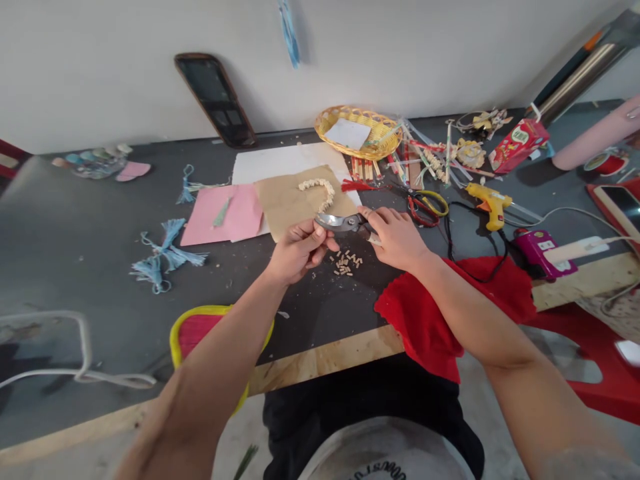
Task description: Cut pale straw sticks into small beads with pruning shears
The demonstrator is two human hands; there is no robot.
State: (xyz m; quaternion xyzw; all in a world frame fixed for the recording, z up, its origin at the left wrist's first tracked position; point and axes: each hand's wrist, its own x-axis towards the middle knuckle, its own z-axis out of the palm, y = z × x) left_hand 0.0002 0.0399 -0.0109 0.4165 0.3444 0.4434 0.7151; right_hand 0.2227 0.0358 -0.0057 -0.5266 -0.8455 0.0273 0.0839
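Observation:
My right hand (395, 237) is closed round a pair of pruning shears (337, 221), whose broad silver blades point left. At the blade tip, my left hand (303, 250) is closed in a pinch; what it holds, if anything, is hidden. Below the shears lies a small heap of short pale cut pieces (345, 263) on the dark table. A curved string of cream-coloured bits (325, 187) rests on brown paper (280, 200), just beyond my hands.
A wicker basket (385, 143) sits by the wall, with sticks (365, 168) before it. Scissors (430, 205), a yellow glue gun (493, 203) and a purple power socket (545, 253) lie rightward. Red cloth (420, 320) hangs over the front edge. Blue tassels (167, 257) and pink paper (200, 217) are leftward.

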